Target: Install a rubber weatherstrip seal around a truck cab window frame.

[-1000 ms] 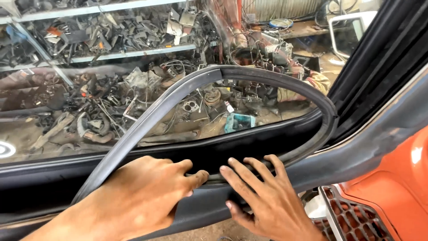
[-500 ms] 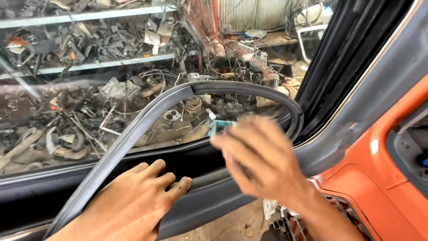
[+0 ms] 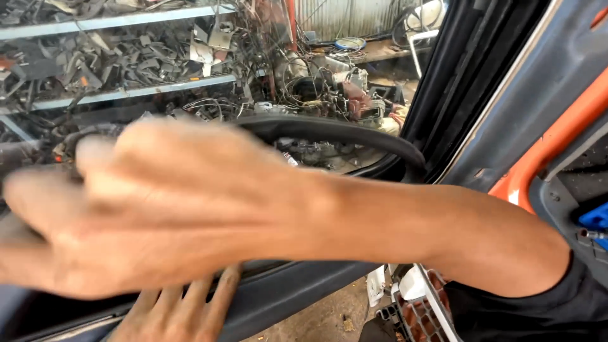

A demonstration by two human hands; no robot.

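The right hand [image 3: 158, 209] was stretched across the middle of the view, blurred, with its fingers spread open and its forearm coming from the right side, in front of the black rubber seal [image 3: 335, 130] that curved loose over the window opening. Below it the left hand [image 3: 174, 310] lay flat with open fingers on the dark door frame [image 3: 297, 291]. Behind the opening stood metal shelves [image 3: 126, 88] full of scrap parts and wires

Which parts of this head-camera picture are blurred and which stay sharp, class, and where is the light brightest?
Head view: the right hand is smeared by motion blur; the left hand below it is only slightly soft; the rubber seal and cluttered shelves look sharp; daylight is brightest outside, top centre.
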